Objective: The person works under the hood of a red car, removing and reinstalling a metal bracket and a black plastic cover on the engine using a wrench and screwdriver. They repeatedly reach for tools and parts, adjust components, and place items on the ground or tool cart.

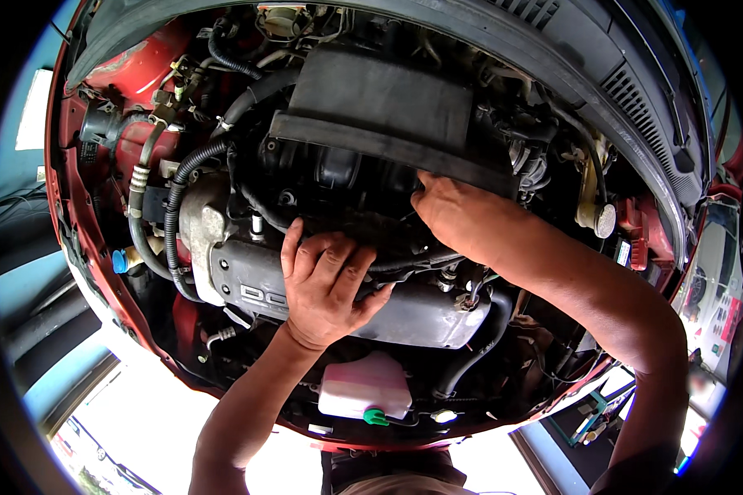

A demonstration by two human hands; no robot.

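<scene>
Forearms (565, 260) are stretched across a grey engine cover (421, 320), the left hand (324, 289) loosely spread, seemingly empty, the right hand's (452, 213) fingers tucked beneath a black box (380, 95), grip impossible to tell; with the box seated, work is judged unfinished.

The fingertips of the right hand (447, 205) are hidden beneath the black plastic box (380, 95); whatever is touched there cannot be told. Part of the grey engine cover (417, 322) is blocked by the left hand (324, 280), whose palm is hidden. The left forearm (243, 417) is cut off by the lower edge. The small items (591, 431) at lower right cannot be identified.
</scene>
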